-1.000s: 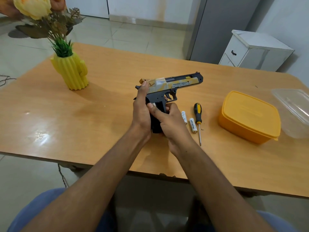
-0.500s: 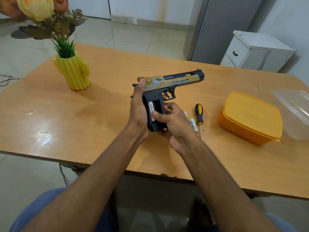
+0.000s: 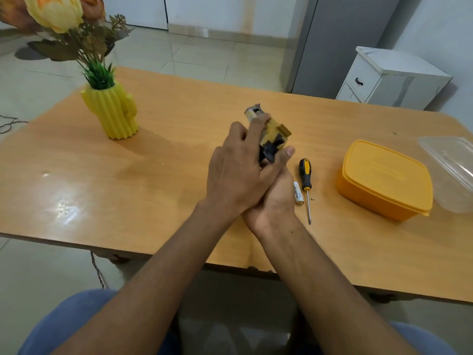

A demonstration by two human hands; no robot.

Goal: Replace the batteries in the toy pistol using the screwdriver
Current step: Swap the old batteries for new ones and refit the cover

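Observation:
The toy pistol (image 3: 271, 131), yellow and black, is held above the wooden table (image 3: 166, 149) with its muzzle turned away from me. My left hand (image 3: 235, 175) wraps over its grip from the left. Cupped under the grip from the right is my right hand (image 3: 277, 198), its thumb lying up along the pistol's side. The grip and battery bay are hidden by my hands. A white battery (image 3: 298, 193) lies on the table just right of my right hand. Beside it lies the yellow-and-black screwdriver (image 3: 305, 175), with a tiny screw (image 3: 312, 199) next to its shaft.
A yellow lidded box (image 3: 384, 180) sits at the right, with a clear plastic container (image 3: 453, 170) behind it at the table's edge. A yellow cactus vase (image 3: 111, 111) with flowers stands at the far left. A white cabinet (image 3: 389, 78) is beyond the table.
The pistol has turned from side-on to muzzle pointing away. My left hand moved over the grip and my right hand went under it. Only one battery now shows on the table.

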